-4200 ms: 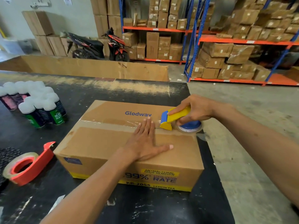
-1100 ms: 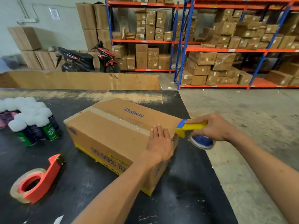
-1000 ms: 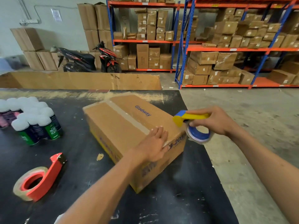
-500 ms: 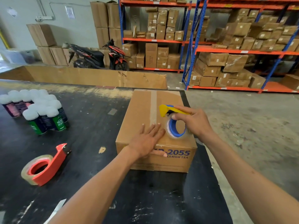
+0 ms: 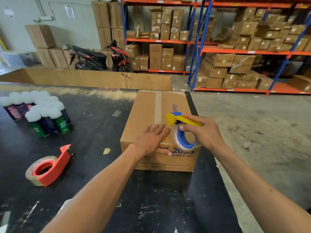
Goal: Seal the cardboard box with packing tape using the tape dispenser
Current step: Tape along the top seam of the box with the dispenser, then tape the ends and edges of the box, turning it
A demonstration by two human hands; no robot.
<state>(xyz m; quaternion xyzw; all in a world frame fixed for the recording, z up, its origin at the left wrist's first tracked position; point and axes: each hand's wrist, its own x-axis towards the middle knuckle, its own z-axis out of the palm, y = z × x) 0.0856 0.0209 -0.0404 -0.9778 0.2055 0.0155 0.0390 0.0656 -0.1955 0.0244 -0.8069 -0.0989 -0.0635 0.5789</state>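
Black worktable (image 5: 94, 165), scuffed white in patches. Left side: cluster of white-capped spray cans (image 5: 38, 113), green, dark and pink labels, standing upright and touching one another. Nearer, a red tape dispenser (image 5: 50, 167) with a tan roll lies on its side, well apart from the box. Small tan scrap (image 5: 106, 151) on the table between that dispenser and the box. Low cardboard wall (image 5: 94, 79) runs along the far table edge; beyond it a parked motor scooter (image 5: 101, 58), stacked cartons, and blue-and-orange racking (image 5: 198, 47) loaded with more boxes.

Cardboard box (image 5: 149, 113) sits at the right part of the table, flaps closed, contents hidden. A strip of tape (image 5: 157, 105) runs down the top seam, away from the camera. Near end face reads "LEMON TEA", partly covered by the hands.

Left hand (image 5: 152, 140): fingers straight and spread, palm pressed flat on the box top at the near edge, thumb lying over the front face. Right hand (image 5: 204, 132): curled round the yellow-and-blue tape dispenser (image 5: 181, 130), fingers over its handle, its blue-cored roll above the box's near right corner, just beside the left fingertips.
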